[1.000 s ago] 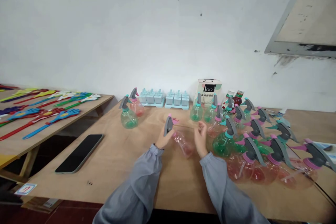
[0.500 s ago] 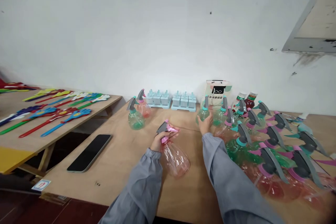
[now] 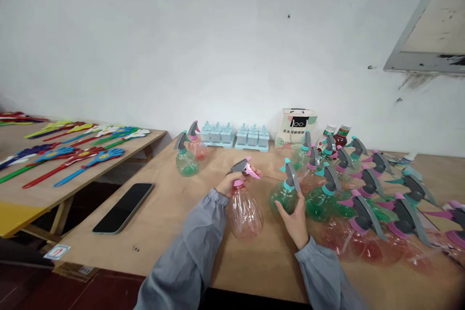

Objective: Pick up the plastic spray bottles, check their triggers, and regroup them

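Holding pink bottle (image 3: 245, 215) inside table edge (image 3: 109, 264); gap to green bottle (image 3: 281, 193).

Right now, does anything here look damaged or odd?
Yes: dark smudges mar the wall below the panel, upper right. The pink bottle in the left hand and green bottle in the right hand look intact.

Green spray bottle (image 3: 282, 195) drawn nearer, away from bag (image 3: 295, 131); pink bottle (image 3: 245, 213) more upright.
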A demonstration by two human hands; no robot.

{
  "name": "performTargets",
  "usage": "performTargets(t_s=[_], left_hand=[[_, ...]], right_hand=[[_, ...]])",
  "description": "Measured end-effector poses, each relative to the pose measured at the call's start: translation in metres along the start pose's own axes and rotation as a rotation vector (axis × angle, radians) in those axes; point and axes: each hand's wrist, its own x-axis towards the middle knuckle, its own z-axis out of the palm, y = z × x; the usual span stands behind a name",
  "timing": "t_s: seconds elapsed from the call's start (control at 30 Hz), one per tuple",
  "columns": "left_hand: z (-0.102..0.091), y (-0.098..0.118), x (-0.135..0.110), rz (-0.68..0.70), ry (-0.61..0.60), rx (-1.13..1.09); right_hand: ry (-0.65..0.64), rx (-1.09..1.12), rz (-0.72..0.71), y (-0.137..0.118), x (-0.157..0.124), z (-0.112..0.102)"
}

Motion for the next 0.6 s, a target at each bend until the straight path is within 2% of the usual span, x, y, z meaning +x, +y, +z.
performTargets(t_s=[0.13,0.27,0.43,0.6], left_hand=[[0.026,0.001,0.005,-0.015,0.004,0.021],[0.042,-0.001,0.001,-0.079,-0.007,0.051],[0.049,0.001,-0.006,-0.114,0.011,0.096],[0.046,0.005,-0.012,-0.130,0.054,0.137]], right_hand=[[0.015,0.003,0.002,-0.001,-0.011,-0.012],[-0.015,0.010,0.000,-0.001,-0.015,-0.016],[-0.024,0.014,-0.012,0.000,-0.015,-0.016],[-0.028,0.006,-0.030,0.001,-0.016,-0.016]])
